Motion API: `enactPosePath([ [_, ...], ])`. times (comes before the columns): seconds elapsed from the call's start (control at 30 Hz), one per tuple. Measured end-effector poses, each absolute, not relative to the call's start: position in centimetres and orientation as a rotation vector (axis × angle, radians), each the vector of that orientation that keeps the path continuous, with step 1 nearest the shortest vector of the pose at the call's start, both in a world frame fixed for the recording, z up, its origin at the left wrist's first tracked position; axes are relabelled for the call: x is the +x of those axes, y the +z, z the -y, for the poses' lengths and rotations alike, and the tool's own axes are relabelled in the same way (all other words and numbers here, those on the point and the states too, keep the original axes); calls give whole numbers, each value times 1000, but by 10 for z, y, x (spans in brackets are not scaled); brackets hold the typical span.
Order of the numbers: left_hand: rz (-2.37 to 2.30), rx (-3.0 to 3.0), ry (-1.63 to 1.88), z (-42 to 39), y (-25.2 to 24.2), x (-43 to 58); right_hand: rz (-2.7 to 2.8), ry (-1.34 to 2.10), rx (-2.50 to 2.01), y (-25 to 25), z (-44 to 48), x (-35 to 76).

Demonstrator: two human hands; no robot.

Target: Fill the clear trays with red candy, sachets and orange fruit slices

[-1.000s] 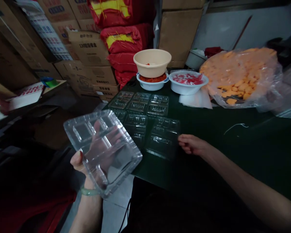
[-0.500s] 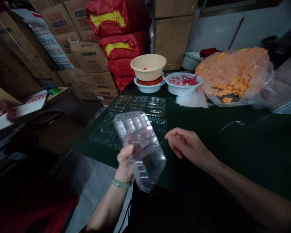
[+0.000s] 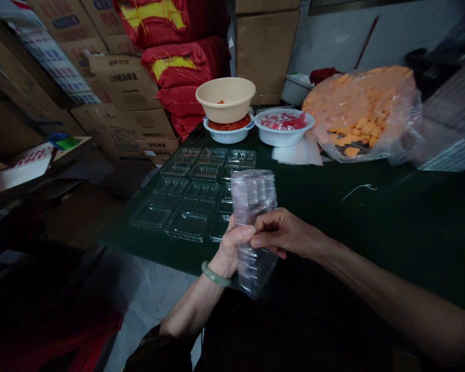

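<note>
A stack of clear plastic clamshell containers (image 3: 254, 194) is held up over the near edge of the table, slightly blurred. My left hand (image 3: 232, 248), with a green bangle on the wrist, is closed around its left side, thumb in front. Fingers of my right hand (image 3: 284, 233) are pinched at the middle of the stack, close to my left thumb; how much plastic lies between them is hard to see. Several opened clear containers (image 3: 188, 225) lie in rows on the dark green table to the left, partly hidden behind the held stack.
At the back stand a cream basin (image 3: 225, 101) on a bowl of red-orange food (image 3: 228, 135), and a white bowl (image 3: 283, 135) of red packets. Right of them sits a big plastic bag of orange pieces (image 3: 360, 116). A white string (image 3: 359, 190) lies on the table. Cartons (image 3: 124, 82) are stacked behind.
My left hand has swung the container stack rightward and turned it more upright. My right hand has come left and closed its fingers on the stack. The view has shifted slightly.
</note>
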State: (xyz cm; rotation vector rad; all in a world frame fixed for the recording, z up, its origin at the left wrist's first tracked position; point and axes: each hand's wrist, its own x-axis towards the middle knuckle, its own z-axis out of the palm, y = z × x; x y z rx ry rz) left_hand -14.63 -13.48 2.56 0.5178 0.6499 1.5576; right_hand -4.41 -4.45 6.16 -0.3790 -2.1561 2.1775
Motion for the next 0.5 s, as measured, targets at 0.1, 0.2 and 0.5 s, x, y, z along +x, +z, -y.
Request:
enactPosePath([
  [0.1,-778,471,1732,132,20,-146,2346,1718,-446,70,56,-47],
  [0.2,-853,413,1870,129,18,-150,2420,1300,-407,79,69,-48],
  [0.5,-536,368,1975,152,21,-214,1724,1689,-714,64,-41,-17],
])
